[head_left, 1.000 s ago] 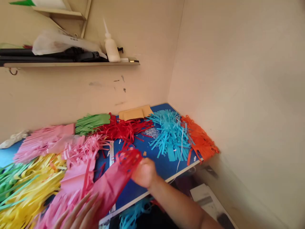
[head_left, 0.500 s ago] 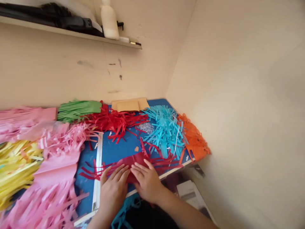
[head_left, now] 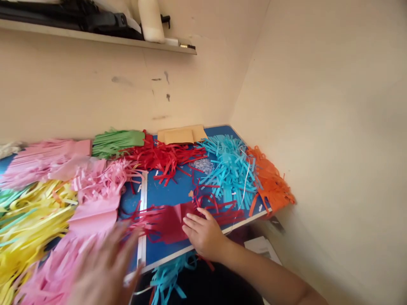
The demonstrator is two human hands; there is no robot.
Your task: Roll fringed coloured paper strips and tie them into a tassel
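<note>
A dark red fringed sheet (head_left: pixel 171 222) lies on the blue table near its front edge, its solid middle flat with a crease and strips spreading to both sides. My right hand (head_left: pixel 203 233) rests on the right part of that middle, fingers extended and apart. Blurred by motion, my left hand (head_left: pixel 104 262) is raised at the lower left with its fingers spread, holding nothing. It is in front of a pink fringed sheet (head_left: pixel 93 216) and hides part of it. Light blue strips (head_left: pixel 168 275) hang below the table edge, over dark clothing.
Yellow fringe (head_left: pixel 38 228) and green fringe (head_left: pixel 119 142) lie left and back. Red (head_left: pixel 165 159), light blue (head_left: pixel 230 169) and orange fringe (head_left: pixel 270 182) reach rightward. Folded tan paper (head_left: pixel 179 135) lies by the wall, below a shelf (head_left: pixel 95 39). A white strip (head_left: pixel 143 220) crosses the table.
My left hand has lifted off the dark red sheet and moved left, uncovering its middle. My right hand stays on the sheet. The view has shifted slightly.
</note>
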